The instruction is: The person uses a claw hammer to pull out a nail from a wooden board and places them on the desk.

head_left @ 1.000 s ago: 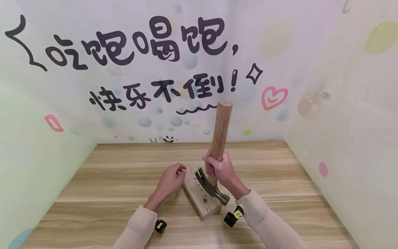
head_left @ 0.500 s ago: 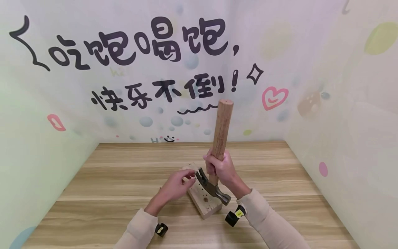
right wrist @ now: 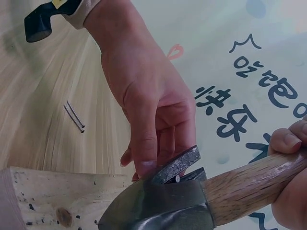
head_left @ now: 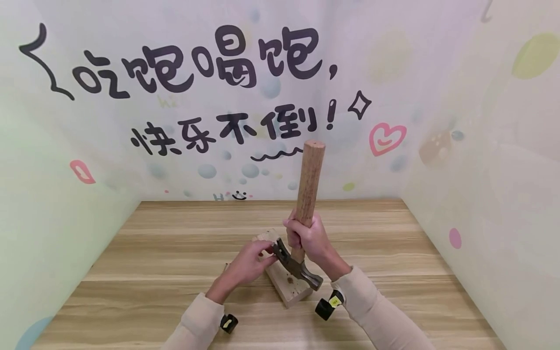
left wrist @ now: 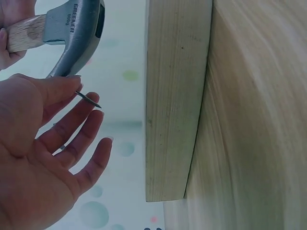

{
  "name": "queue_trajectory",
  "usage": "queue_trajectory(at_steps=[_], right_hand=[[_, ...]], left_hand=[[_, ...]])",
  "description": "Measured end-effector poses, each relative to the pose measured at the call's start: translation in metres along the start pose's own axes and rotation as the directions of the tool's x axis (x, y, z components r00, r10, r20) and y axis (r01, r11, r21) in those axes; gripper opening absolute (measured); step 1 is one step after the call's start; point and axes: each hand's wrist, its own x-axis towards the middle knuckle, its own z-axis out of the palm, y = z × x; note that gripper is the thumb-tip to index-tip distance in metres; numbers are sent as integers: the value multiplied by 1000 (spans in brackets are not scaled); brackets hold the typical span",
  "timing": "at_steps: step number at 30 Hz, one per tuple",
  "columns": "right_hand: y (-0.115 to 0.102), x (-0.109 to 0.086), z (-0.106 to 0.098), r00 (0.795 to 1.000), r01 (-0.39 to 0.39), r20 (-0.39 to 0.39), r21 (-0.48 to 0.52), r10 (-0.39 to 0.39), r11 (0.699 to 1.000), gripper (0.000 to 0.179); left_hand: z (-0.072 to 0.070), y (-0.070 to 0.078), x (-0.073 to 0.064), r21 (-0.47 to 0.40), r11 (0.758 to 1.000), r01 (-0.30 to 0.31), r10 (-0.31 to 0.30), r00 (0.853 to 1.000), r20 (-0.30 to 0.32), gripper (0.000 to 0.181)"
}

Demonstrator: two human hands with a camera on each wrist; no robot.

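Observation:
My right hand (head_left: 309, 237) grips the wooden handle of a claw hammer (head_left: 311, 187), handle up and metal head down over a wooden block (head_left: 286, 289). At the claw, my left hand (head_left: 247, 262) pinches a nail (left wrist: 89, 100) between thumb and index finger, and the nail's point sticks out past the fingertips. In the right wrist view, the nail's head shows within the slot of the hammer's claw. The other left fingers are spread, loosely bent. Small dark holes and a knot mark the block's top face.
Two loose nails (right wrist: 74, 117) lie on the wood-grain table (head_left: 175, 228), to the left of the block. A printed cloth wall (head_left: 197, 170) stands behind the table, with pale walls at both sides.
My left hand has moved right from the block's left edge to the hammer's claw, bringing its fingertips up against it. The right hand and hammer have stayed nearly still.

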Motion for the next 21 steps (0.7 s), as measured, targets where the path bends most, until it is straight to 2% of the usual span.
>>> queue_trajectory(at_steps=[6,14,21], right_hand=[[2,-2,-2,1000,-10,-1,-22,10,1000,27],[4,-3,-3,1000,-12,5,-13,12,1000,29],[5,-5,-6,999,-32,-2,26,32,999,26]], left_hand=[[5,-3,1,20,999,-46,47,998,-35,7],[6,-3,0,69,995,-66,70,995,-69,9],[10,-7,-1,98,983,-158,171,976,-138,9]])
